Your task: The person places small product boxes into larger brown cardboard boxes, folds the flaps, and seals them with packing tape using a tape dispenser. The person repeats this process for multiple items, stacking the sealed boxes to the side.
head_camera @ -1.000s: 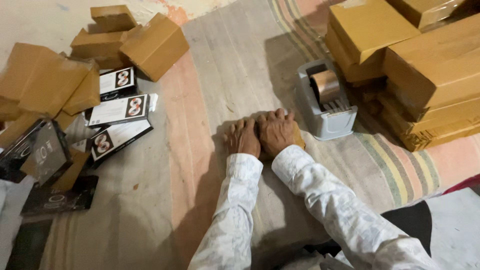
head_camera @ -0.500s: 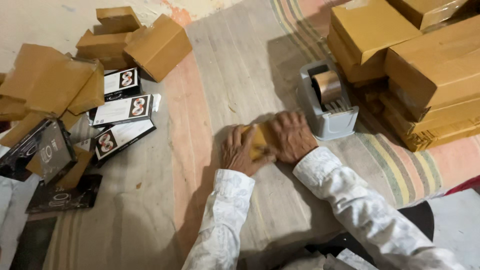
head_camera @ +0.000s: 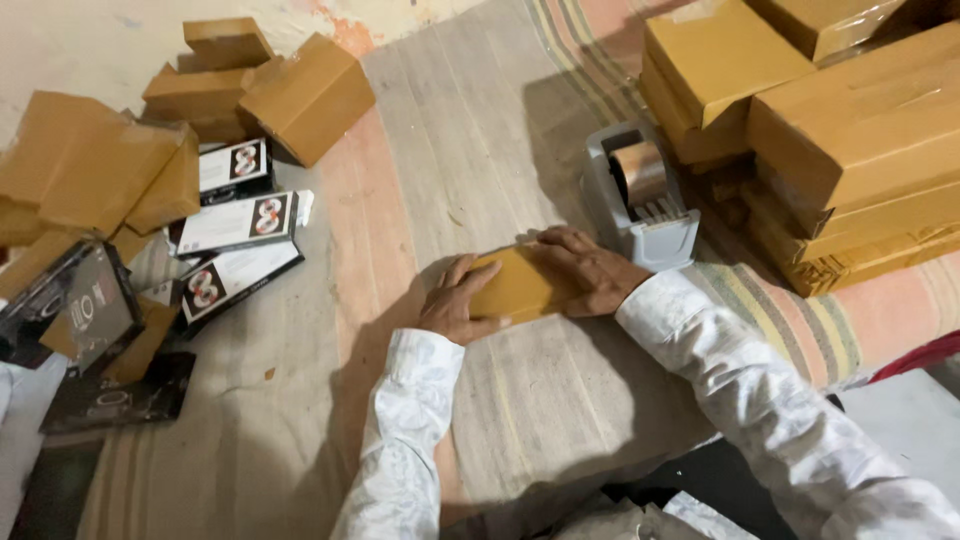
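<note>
A small flat parcel wrapped in brown paper [head_camera: 517, 285] lies on the striped mat in front of me. My left hand [head_camera: 453, 303] clasps its left end, fingers curled over the edge. My right hand [head_camera: 588, 270] rests flat on its right end, pressing down. Both sleeves are white. Just beyond my right hand stands a grey tape dispenser [head_camera: 643, 200] with a roll of brown tape.
Stacked brown-wrapped boxes [head_camera: 850, 130] fill the right side. More brown parcels [head_camera: 300, 95] lie at the upper left, beside black-and-white printed cartons [head_camera: 235, 225] and dark boxes [head_camera: 90, 310]. The mat [head_camera: 470, 130] is beige with coloured stripes.
My hands were together on top of the parcel; they have spread apart to its two ends, uncovering its brown top.
</note>
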